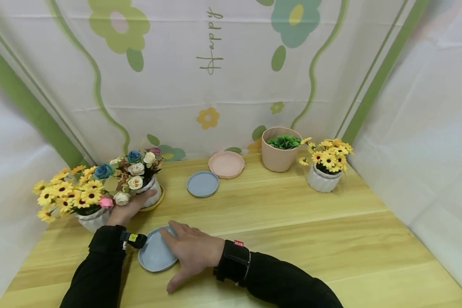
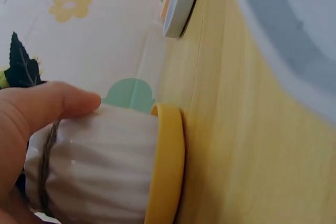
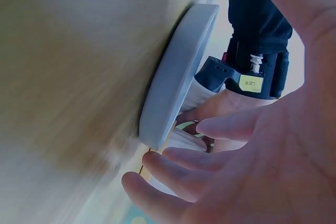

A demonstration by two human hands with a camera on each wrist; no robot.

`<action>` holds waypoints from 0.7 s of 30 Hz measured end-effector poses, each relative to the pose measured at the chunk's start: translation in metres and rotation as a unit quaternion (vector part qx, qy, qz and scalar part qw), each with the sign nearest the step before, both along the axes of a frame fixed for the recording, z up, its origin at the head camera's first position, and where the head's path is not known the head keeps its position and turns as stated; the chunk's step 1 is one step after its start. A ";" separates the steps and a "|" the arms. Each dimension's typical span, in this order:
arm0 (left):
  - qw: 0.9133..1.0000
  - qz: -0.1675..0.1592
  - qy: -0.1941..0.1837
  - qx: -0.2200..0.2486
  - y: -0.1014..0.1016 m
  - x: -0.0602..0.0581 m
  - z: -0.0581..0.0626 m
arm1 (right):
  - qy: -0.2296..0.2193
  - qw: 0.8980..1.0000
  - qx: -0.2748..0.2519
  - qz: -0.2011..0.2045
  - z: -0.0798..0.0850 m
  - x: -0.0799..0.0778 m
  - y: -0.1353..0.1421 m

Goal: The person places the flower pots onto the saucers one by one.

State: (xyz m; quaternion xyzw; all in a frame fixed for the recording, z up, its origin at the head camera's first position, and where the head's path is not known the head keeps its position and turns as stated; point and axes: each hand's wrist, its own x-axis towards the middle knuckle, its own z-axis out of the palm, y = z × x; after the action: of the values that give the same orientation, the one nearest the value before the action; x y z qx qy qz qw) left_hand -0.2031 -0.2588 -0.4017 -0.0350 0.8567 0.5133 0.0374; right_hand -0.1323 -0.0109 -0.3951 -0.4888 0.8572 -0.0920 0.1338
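Observation:
My left hand grips a white ribbed flower pot holding artificial roses in cream, blue and pink. Twine circles the pot, whose base sits in a yellow saucer. In the left wrist view the thumb lies along the pot's side; most of the other fingers are hidden. Spread fingers mark my right hand, which hovers at the right side of a blue-grey saucer and covers part of its rim. From the right wrist, this saucer shows in profile on the table, just past the fingertips.
Left of the roses, yellow daisies fill another white pot. Behind lie a second blue-grey saucer and a pink saucer. A pink pot with greenery and a white daisy pot stand back right, near the curtain.

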 end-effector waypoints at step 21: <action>0.997 0.015 -0.070 -0.026 -0.011 -0.002 0.002 | 0.031 0.999 0.019 -0.032 -0.005 -0.004 -0.034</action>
State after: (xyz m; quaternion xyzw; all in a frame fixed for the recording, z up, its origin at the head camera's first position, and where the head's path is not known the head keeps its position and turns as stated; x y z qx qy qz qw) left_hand -0.2049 -0.2696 -0.3998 -0.0846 0.8643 0.4879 0.0881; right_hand -0.1367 -0.0447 -0.4005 -0.4614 0.8776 -0.0647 0.1131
